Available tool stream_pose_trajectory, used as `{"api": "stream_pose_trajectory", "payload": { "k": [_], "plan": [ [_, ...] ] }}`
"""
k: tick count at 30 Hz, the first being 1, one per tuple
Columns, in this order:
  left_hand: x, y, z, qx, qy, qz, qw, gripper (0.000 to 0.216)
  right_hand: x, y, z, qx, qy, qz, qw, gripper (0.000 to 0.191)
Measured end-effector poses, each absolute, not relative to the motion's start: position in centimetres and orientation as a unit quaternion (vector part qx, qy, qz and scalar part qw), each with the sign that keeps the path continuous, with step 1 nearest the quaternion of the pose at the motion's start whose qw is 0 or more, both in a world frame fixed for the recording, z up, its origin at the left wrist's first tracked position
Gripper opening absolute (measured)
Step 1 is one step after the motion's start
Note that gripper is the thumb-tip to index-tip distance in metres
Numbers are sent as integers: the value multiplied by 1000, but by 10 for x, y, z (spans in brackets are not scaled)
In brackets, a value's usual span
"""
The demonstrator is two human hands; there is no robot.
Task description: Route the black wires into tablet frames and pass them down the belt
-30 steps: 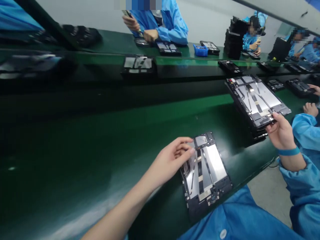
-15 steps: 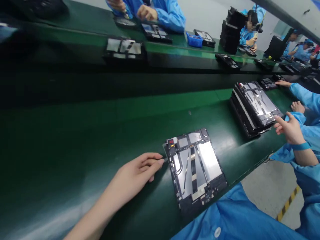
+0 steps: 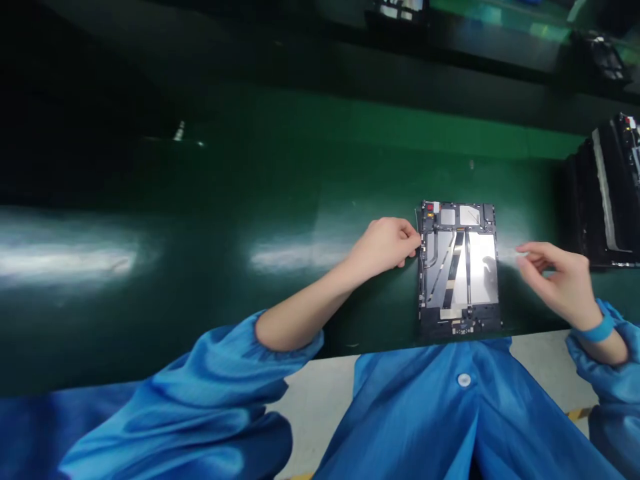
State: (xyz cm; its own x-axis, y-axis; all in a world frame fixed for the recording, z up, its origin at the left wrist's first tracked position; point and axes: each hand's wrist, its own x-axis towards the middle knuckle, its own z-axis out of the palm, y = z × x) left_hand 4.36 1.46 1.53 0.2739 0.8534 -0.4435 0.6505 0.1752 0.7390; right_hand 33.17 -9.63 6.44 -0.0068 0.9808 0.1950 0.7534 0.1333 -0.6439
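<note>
A glossy dark green surface [image 3: 240,200] fills most of the view, with pale streaks of reflected light across it, and its near edge runs just above a strip of light floor [image 3: 320,393]. Behind it, a raised ledge [image 3: 520,30] in the same green sits in shadow. At the far right a stack of dark trays [image 3: 600,193] stands on the surface, cut off by the frame. The opened tablet [image 3: 460,267] lies flat near the front edge, its long side running away from the person. It has a black frame, two silvery plates split by dark diagonal strips, and small components along the top and bottom ends. The left hand [image 3: 387,243] rests on the surface with its fingers bunched against the tablet's left rim — whether they pinch it I cannot tell. The right hand [image 3: 560,277], with a blue wristband [image 3: 595,330], hovers just beside the right rim, not touching it. Its thumb and forefinger are drawn near each other but blurred — a grip cannot be made out.
</note>
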Motion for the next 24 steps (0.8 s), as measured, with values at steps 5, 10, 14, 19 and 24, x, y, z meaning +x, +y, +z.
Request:
{"api": "stream_pose_trajectory", "payload": {
  "k": [5,10,14,19,24],
  "plan": [
    [48,14,15,625,607,115,477,13,280,-59,43,-545,-737,295,269,15],
    [40,-7,28,597,550,256,525,4,234,-35,25,-494,-762,373,189,12],
    [29,-30,34,598,518,281,543,19,233,-23,26,-414,-782,436,162,17],
    [25,-56,12,571,530,247,576,34,254,-15,32,-347,-818,444,118,18],
    [32,-71,-4,516,539,243,619,35,250,-6,17,-320,-861,367,150,13]
  ]
}}
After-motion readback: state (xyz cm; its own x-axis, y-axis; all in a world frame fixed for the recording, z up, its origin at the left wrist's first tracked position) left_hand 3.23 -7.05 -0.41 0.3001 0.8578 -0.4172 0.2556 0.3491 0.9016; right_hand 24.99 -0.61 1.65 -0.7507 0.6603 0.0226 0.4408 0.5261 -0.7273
